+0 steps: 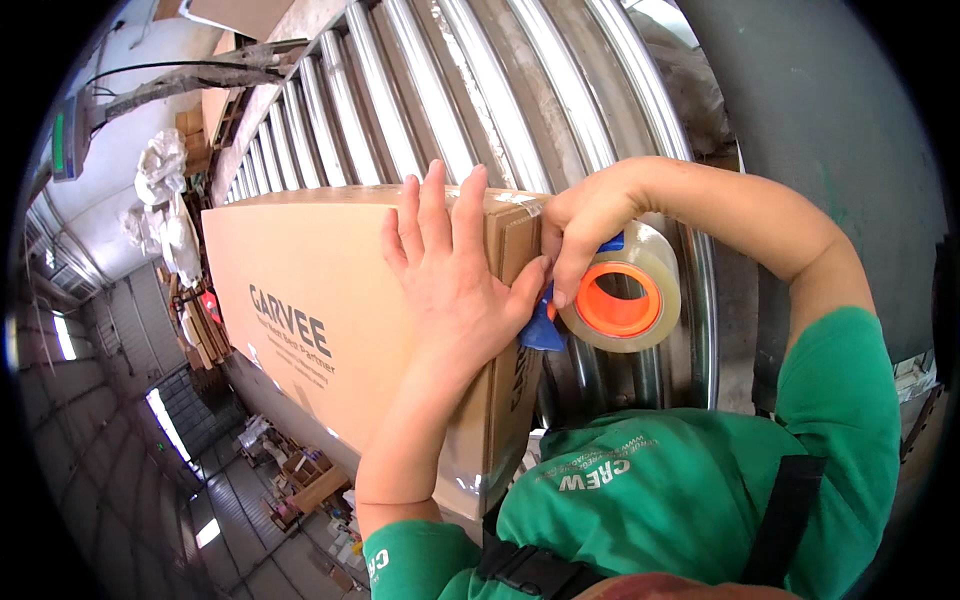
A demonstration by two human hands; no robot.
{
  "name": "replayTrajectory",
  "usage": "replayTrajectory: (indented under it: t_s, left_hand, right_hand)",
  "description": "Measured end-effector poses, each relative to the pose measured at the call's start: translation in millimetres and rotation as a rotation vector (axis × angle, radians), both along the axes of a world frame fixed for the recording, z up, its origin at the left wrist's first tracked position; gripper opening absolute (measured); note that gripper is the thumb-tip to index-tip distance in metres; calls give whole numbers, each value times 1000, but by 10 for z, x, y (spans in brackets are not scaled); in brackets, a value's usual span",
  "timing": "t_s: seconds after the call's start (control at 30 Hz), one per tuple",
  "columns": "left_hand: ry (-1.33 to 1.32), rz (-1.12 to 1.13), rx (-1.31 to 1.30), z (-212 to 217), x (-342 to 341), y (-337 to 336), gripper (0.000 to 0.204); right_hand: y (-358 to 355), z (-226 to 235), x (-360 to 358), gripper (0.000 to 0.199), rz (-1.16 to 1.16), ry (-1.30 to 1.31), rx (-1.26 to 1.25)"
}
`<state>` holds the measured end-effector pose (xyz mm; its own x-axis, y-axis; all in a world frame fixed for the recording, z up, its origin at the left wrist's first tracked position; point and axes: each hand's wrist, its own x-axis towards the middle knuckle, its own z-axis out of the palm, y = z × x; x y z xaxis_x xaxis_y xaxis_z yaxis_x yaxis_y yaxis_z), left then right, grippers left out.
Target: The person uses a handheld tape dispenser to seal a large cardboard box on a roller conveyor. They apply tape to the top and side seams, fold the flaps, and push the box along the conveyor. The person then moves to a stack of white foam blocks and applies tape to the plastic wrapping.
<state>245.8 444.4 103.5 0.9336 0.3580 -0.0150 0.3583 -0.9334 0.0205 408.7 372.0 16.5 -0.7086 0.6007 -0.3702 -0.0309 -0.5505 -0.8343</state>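
A large brown cardboard box (345, 245) with dark printing stands on the metal rollers. My left hand (445, 265) lies flat against its broad face, fingers spread, with the thumb reaching over the edge toward my other hand. At the box's right end, my right hand (588, 222) is closed around a blue and orange tape dispenser (590, 305). A wide roll of clear tape (662, 275) sits on its orange hub. The dispenser's blue front part is against or very near the box's narrow end; the fingers hide much of its handle. Clear tape shines near the box's upper corner.
A roller conveyor (420, 85) runs beneath the box and away to the upper left. A dark grey panel (830, 130) rises at the right. Plastic wrapping (165, 180) hangs at the far left, and a pile of cartons (305, 475) lies on the lower left floor.
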Motion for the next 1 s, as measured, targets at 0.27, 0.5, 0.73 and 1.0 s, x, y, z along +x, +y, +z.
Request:
replayTrajectory:
  t_s: [0.27, 0.5, 0.73, 1.0]
  left_hand:
    - [31, -15, -73, 8, -100, 66, 87]
    - [-105, -5, -174, -33, -154, 161, 64]
    - [-76, 6, -216, 14, -141, 220, 63]
    - [-81, 25, -221, 10, -202, 284, 61]
  right_hand:
    - [-485, -27, 84, 63, -69, -284, 252]
    - [222, -810, 1036, 36, -958, 147, 12]
    - [1071, -833, 708, 29, -278, 114, -60]
    - [-480, -851, 233, 39, -635, -38, 272]
